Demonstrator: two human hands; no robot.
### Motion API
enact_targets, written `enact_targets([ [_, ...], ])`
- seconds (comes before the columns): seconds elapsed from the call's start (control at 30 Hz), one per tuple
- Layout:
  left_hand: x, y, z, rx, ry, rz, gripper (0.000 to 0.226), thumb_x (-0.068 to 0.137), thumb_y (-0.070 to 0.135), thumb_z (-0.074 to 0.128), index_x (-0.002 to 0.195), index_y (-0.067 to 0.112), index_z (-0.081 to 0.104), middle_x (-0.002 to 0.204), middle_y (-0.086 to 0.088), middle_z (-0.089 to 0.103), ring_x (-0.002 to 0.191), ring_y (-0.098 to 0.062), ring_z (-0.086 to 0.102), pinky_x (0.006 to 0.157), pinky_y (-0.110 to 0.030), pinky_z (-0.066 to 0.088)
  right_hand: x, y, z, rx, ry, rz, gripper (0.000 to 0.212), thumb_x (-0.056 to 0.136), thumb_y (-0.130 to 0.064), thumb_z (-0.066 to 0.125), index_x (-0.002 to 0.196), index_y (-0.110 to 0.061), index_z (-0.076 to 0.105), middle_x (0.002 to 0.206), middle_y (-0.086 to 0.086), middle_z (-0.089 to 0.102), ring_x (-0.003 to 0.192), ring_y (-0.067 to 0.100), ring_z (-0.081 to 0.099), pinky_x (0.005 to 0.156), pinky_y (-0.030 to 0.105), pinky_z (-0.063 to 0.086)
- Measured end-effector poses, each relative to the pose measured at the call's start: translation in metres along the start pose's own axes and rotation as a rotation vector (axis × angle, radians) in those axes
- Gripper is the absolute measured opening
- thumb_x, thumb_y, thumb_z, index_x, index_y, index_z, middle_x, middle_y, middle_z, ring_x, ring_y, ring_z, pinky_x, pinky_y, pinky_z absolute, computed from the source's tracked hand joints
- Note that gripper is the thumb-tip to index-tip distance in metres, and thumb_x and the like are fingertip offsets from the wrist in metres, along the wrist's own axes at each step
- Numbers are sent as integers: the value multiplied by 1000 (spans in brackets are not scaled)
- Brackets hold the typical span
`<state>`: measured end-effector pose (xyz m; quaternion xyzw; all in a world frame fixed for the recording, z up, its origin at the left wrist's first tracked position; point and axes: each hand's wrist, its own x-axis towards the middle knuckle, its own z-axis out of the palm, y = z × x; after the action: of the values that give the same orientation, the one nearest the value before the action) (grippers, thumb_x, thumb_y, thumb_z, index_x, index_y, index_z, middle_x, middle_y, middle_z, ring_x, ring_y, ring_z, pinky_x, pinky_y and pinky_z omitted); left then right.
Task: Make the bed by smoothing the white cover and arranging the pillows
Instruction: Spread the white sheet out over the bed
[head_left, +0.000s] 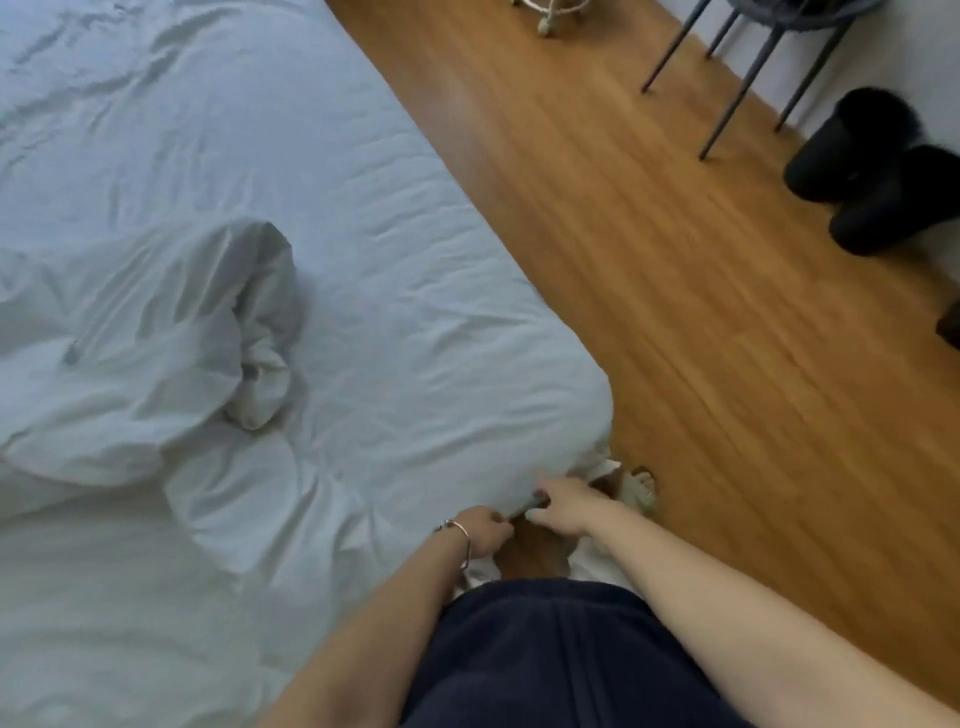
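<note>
Both hands at the bed's near corner: left hand (485, 530) and right hand (563, 506) each pinch the hem of the wrinkled white cotton cover (395, 312). Bunched white duvet (156, 364) lies left. Wooden plank floor (675, 312), black furry boots (878, 171), dark metal chair legs (748, 83) right

My white cover (363, 291) is matt, creased cloth. The floor (675, 312) is smooth wood with a slight sheen.
</note>
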<state>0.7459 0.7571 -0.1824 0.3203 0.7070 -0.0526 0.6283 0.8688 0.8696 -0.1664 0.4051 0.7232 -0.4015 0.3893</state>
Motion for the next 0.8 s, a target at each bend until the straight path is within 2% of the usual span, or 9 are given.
enact_targets([
  [0.13, 50, 91, 11, 69, -3, -99, 41, 92, 36, 49, 124, 14, 60, 131, -7, 58, 119, -25, 54, 101, -30, 42, 6, 106, -41, -67, -185, 65, 68, 87, -49, 58, 143, -14, 41, 145, 7, 45, 126, 28, 49, 104, 41, 42],
  [0.2, 71, 147, 22, 52, 12, -104, 39, 90, 34, 51, 123, 16, 60, 129, -7, 59, 115, -26, 56, 98, -30, 44, 6, 149, -77, -13, -166, 64, 60, 87, -47, 58, 136, -14, 47, 134, 9, 53, 115, 26, 54, 97, 40, 47],
  [0.27, 87, 211, 30, 5, 5, -51, 39, 92, 35, 52, 124, 15, 60, 127, -6, 60, 111, -24, 57, 93, -29, 43, 0, 185, -113, 62, -128, 54, 55, 88, -44, 55, 136, -16, 46, 131, 9, 53, 106, 22, 53, 89, 37, 47],
  [0.3, 93, 243, 31, -1, -4, 4, 39, 93, 36, 52, 125, 15, 60, 126, -6, 60, 110, -23, 56, 93, -29, 42, -2, 204, -127, 91, -103, 60, 56, 89, -42, 54, 138, -16, 45, 134, 8, 52, 108, 23, 53, 90, 36, 46],
  [0.4, 108, 329, 20, 71, 2, 141, 39, 97, 34, 45, 129, 15, 58, 132, -6, 57, 121, -25, 52, 102, -32, 39, -10, 258, -154, 198, -74, 129, 56, 90, -39, 52, 141, -17, 44, 141, 9, 49, 121, 29, 52, 99, 38, 45],
  [0.5, 120, 366, -1, 113, 62, 202, 36, 100, 24, 39, 128, 13, 60, 135, -7, 56, 125, -26, 49, 103, -28, 36, -12, 296, -158, 237, -120, 170, 50, 90, -45, 50, 134, -21, 51, 134, 9, 56, 120, 32, 51, 101, 40, 44],
  [0.6, 143, 379, -28, 108, 84, 175, 34, 99, 21, 42, 124, 12, 63, 132, -6, 59, 123, -25, 50, 99, -25, 35, 2, 321, -190, 279, -256, 226, 61, 87, -50, 55, 136, -15, 48, 137, 9, 54, 120, 27, 52, 97, 31, 43],
  [0.7, 167, 386, -60, 90, -20, 88, 42, 99, 33, 40, 136, 19, 53, 144, -2, 48, 133, -24, 41, 110, -30, 27, 34, 331, -247, 180, -257, 233, 56, 91, -47, 51, 135, -13, 52, 141, 10, 50, 127, 30, 46, 101, 32, 38],
  [0.8, 194, 408, -107, 60, -70, 35, 47, 99, 39, 36, 143, 22, 43, 153, -4, 34, 139, -26, 33, 115, -38, 24, 72, 325, -322, 77, -256, 224, 66, 89, -53, 49, 144, -16, 44, 149, 8, 41, 137, 32, 35, 111, 37, 31],
])
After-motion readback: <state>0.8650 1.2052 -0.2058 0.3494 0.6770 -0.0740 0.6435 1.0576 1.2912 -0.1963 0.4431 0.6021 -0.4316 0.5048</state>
